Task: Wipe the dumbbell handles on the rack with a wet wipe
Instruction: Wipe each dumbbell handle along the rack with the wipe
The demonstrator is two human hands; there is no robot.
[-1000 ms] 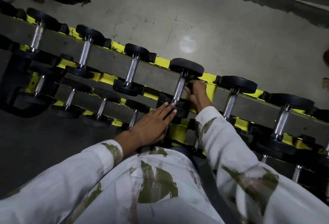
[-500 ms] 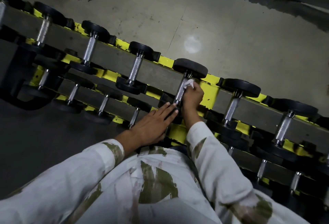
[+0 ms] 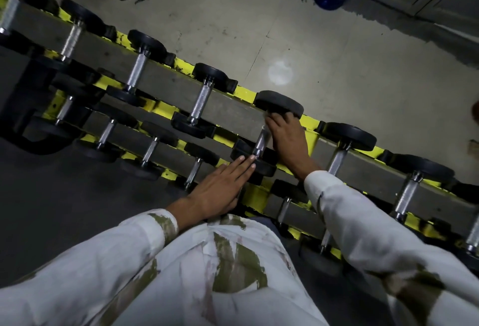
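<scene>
Dumbbell handle (image 3: 260,142) runs beneath right hand (image 3: 285,141) gripping its far end; left hand (image 3: 220,191) rests flat.

The one camera sits on the person's head, up above the rack (image 3: 230,112), and looks forward and down at it from the near side. It is close to the rack, so the person's white shirt (image 3: 207,274) fills the bottom of the view, right on the near side of the rack. The view is wide and tilted, so the rack runs slanted from the upper left to the lower right, with the grey floor (image 3: 337,66) on the far side of the rack.
</scene>
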